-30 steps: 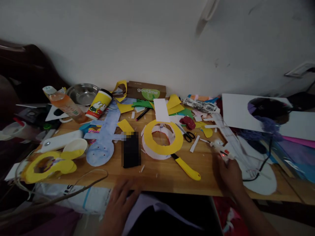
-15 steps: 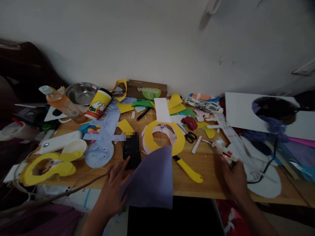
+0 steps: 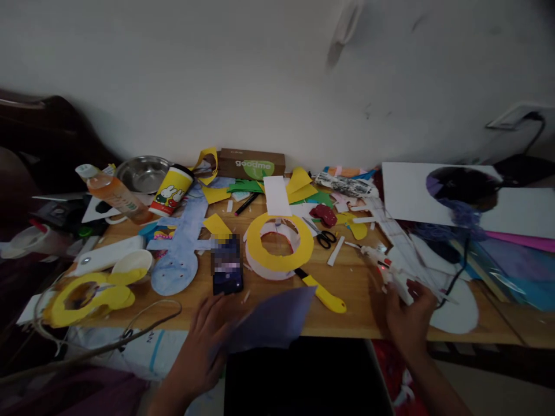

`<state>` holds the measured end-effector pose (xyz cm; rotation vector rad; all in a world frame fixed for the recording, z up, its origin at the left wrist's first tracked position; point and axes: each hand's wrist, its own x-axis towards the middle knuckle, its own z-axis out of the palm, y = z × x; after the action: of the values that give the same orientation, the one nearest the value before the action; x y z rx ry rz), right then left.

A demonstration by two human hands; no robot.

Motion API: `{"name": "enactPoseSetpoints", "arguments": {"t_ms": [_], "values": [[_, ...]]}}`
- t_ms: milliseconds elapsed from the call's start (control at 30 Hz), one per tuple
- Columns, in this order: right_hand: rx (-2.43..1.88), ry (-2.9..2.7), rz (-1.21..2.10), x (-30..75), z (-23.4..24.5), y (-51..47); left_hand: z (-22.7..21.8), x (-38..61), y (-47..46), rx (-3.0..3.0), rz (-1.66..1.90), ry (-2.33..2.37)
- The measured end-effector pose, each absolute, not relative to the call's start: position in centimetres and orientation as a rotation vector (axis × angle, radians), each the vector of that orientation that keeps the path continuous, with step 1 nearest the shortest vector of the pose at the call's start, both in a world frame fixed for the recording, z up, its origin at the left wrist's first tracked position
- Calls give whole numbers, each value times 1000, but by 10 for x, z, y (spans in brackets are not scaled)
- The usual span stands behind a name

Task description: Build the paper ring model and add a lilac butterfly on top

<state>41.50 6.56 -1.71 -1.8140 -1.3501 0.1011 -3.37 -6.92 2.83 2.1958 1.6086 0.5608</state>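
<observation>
Over the near edge of the tabletop (image 3: 359, 315), the left hand (image 3: 203, 335) pinches a purple sheet (image 3: 277, 320); farther right, the right hand (image 3: 410, 318) grips a glue gun (image 3: 382, 266), apparently held apart to keep glue off the sheet.

There's 1 glue gun (image 3: 378, 261), 1 btl (image 3: 116, 194) – 1 box (image 3: 252, 164), 1 pr scissors (image 3: 325, 238).

A purple paper sheet (image 3: 275, 320), slightly bent with one sharp corner, is in the left hand (image 3: 208, 329) across the desk's (image 3: 359, 320) near edge. The white glue gun (image 3: 385, 270), red light lit, nozzle pointing left, is in the right hand (image 3: 410, 315).
</observation>
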Motion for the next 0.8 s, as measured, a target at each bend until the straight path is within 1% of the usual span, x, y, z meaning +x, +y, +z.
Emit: {"name": "enactPoseSetpoints", "arguments": {"t_ms": [67, 100, 133, 167, 233, 300, 367, 433, 500, 600, 700, 800], "values": [[-1767, -1322, 44, 406, -16, 47, 25, -29, -80, 1976, 611, 1507], [-1732, -1348, 81, 399, -14, 36, 21, -26, -88, 1820, 631, 1492], [-1690, -1411, 192, 390, -10, 25, 17, -23, -96, 1652, 659, 1520], [-1638, -1507, 369, 380, -5, 14, 12, -19, -105, 1473, 695, 1600], [-1486, -1682, 837, 359, 10, -5, 5, -12, -121, 1135, 820, 1855], [-1310, -1744, 1237, 341, 29, -17, 6, -3, -129, 865, 953, 2022], [-1101, -1722, 1550, 330, 47, -22, 17, 8, -130, 734, 1004, 1956], [-959, -1679, 1753, 326, 60, -21, 33, 20, -125, 681, 985, 1766], [-971, -1700, 1792, 330, 64, -19, 48, 31, -119, 607, 997, 1608], [-1084, -1757, 1671, 341, 60, -19, 64, 44, -115, 640, 1051, 1439], [-1075, -1746, 1626, 353, 57, -25, 69, 54, -121, 783, 1008, 1324], [-1009, -1773, 1661, 363, 61, -38, 69, 64, -131, 852, 1037, 1276]]}}
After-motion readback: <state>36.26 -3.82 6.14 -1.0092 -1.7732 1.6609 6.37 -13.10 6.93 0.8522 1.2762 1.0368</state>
